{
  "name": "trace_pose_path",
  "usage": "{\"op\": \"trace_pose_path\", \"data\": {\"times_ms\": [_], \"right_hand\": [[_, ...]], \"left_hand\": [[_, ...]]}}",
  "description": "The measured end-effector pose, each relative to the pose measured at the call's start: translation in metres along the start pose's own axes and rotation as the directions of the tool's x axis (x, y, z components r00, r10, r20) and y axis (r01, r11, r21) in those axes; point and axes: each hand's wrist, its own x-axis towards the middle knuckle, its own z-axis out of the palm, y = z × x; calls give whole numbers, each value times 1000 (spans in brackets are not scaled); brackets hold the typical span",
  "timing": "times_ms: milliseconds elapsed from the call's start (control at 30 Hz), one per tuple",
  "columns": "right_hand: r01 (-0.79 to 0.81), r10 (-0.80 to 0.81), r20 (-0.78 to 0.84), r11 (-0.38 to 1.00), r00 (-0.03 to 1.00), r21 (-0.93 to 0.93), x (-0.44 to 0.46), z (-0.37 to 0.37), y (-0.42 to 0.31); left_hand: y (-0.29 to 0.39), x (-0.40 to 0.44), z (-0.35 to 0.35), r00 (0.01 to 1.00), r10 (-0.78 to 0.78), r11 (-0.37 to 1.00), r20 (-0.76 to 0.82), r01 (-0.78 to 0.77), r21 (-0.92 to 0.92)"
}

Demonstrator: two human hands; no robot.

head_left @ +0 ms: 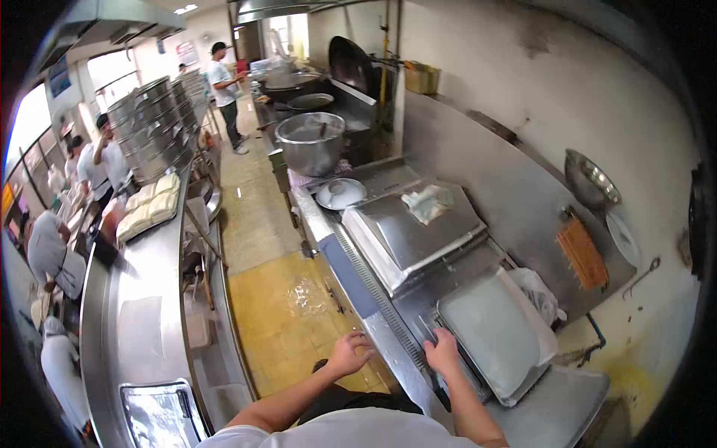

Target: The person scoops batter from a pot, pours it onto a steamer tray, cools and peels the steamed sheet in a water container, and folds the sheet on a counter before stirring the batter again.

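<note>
My left hand (351, 355) hovers at the front edge of the steel counter (382, 345), its fingers loosely bent and apart, holding nothing I can see. Over the counter, my right hand (443, 351) is beside the left edge of a large rectangular tray (489, 332) holding a smooth pale white layer. Its thumb stands apart from its fingers; whether it touches the tray rim is unclear. Beyond the hands sits a sloped steel steamer lid (418, 235), with a crumpled white cloth (428, 203) on top.
A large steel pot (310, 143) and a round lid (341, 193) stand farther along the counter. Stacked steamers (153, 123) and white blocks (151, 205) are on the left-hand table. A shiny tray (164, 414) lies nearer. Several people work at left; one person (224, 86) stands in the aisle.
</note>
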Motion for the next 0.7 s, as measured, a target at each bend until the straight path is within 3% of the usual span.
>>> {"op": "trace_pose_path", "data": {"times_ms": [267,433,700], "right_hand": [[274,-278,77,960,958,54,33,62,-120],[356,-377,228,926,898,127,48,114,-248],[553,-627,416,778,658,298,56,243,-404]], "left_hand": [[-56,-8,-90,973,-208,978,-101,204,-52],[-118,-14,-162,956,-209,978,-207,207,-33],[-186,-65,-293,843,-389,918,-370,386,-87]]}}
